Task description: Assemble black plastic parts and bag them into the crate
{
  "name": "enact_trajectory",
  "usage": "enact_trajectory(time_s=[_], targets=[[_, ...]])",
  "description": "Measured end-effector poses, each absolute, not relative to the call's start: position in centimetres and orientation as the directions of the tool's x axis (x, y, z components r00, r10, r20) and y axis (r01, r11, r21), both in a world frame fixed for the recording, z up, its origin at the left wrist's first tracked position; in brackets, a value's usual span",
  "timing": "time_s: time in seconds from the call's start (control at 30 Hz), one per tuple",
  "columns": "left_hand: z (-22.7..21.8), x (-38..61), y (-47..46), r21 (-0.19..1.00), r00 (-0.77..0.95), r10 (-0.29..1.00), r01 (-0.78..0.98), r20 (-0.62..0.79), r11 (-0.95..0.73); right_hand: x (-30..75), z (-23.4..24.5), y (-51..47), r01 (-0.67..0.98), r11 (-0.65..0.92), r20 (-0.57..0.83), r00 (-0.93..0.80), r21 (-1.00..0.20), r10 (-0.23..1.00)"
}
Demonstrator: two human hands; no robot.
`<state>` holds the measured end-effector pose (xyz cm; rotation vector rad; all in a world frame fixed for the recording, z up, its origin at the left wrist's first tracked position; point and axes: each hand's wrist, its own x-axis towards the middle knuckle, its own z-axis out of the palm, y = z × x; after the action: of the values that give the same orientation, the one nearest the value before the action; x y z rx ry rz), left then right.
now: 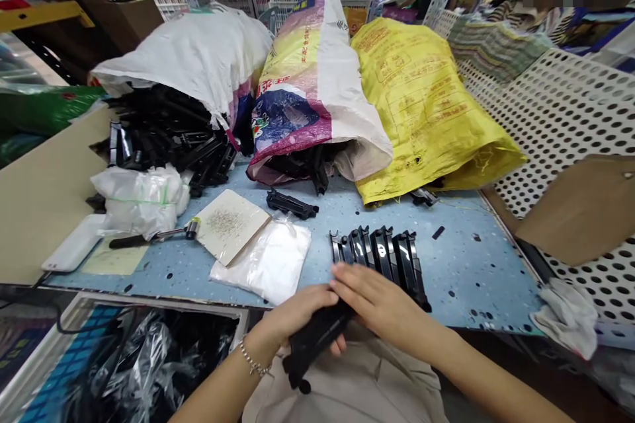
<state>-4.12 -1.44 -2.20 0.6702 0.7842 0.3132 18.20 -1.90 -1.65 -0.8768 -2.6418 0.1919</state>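
Note:
A long black plastic part (317, 337) is in both hands, tilted above my lap at the table's front edge. My left hand (297, 310) is wrapped round it, thumb on top and fingertips showing beneath. My right hand (370, 294) lies over its upper end with fingers close together; what the fingertips press on is hidden. Just beyond the right hand, several similar black parts (387, 254) lie side by side in a row on the blue table (471, 271). Another black part (292, 203) lies farther back. A stack of clear plastic bags (282, 258) lies left of the row.
Black parts spill from a white sack (193, 46); a printed sack (342, 92) and a yellow sack (421, 99) stand beside it. A board with small bits (228, 225), black-handled tool (143, 238) and white phone (74, 242) lie left. A bin (243, 320) sits below.

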Motion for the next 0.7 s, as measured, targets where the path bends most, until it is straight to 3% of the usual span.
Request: enact_trajectory(time_s=[0.07, 0.13, 0.17, 0.23, 0.3, 0.37, 0.47, 0.7], targets=[[-1.7, -5.0, -2.1, 0.694, 0.697, 0.478, 0.040, -0.535, 0.719, 18.0, -1.7, -2.5, 0.487, 0.811, 0.270, -0.774, -0.324, 0.573], [-2.1, -5.9, -2.1, 0.850, 0.467, 0.725, 0.129, -0.506, 0.511, 18.4, -2.0, -2.3, 0.537, 0.687, 0.214, -0.690, -0.490, 0.691], [-2.6, -6.3, -1.9, 0.902, 0.283, 0.865, 0.252, -0.415, 0.351, 18.5, -2.2, -2.1, 0.561, 0.578, 0.175, -0.611, -0.593, 0.772], [-4.1, -7.2, -1.4, 0.824, 0.011, 0.993, 0.559, -0.115, 0.089, 18.4, -2.5, -1.4, 0.505, 0.275, 0.048, -0.417, -0.818, 0.908], [-5.5, -8.1, -0.8, 0.706, -0.042, 0.998, 0.708, 0.039, 0.002, 17.3, -2.8, -0.8, 0.281, -0.043, -0.122, -0.269, -0.959, 0.955], [-6.4, -8.9, 0.0, 0.739, -0.027, 0.999, 0.673, -0.017, 0.031, 15.6, -3.0, -0.4, 0.018, -0.255, -0.253, -0.220, -0.967, 0.942], [-6.9, -10.2, 1.2, 0.821, -0.037, 0.989, 0.553, -0.147, 0.143, 12.9, -3.3, -0.2, -0.240, -0.379, -0.327, -0.228, -0.894, 0.917], [-6.0, -11.8, 2.1, 0.906, 0.015, 0.963, 0.341, -0.271, 0.249, 9.9, -3.1, 0.6, -0.456, -0.475, -0.361, -0.318, -0.752, 0.877]])
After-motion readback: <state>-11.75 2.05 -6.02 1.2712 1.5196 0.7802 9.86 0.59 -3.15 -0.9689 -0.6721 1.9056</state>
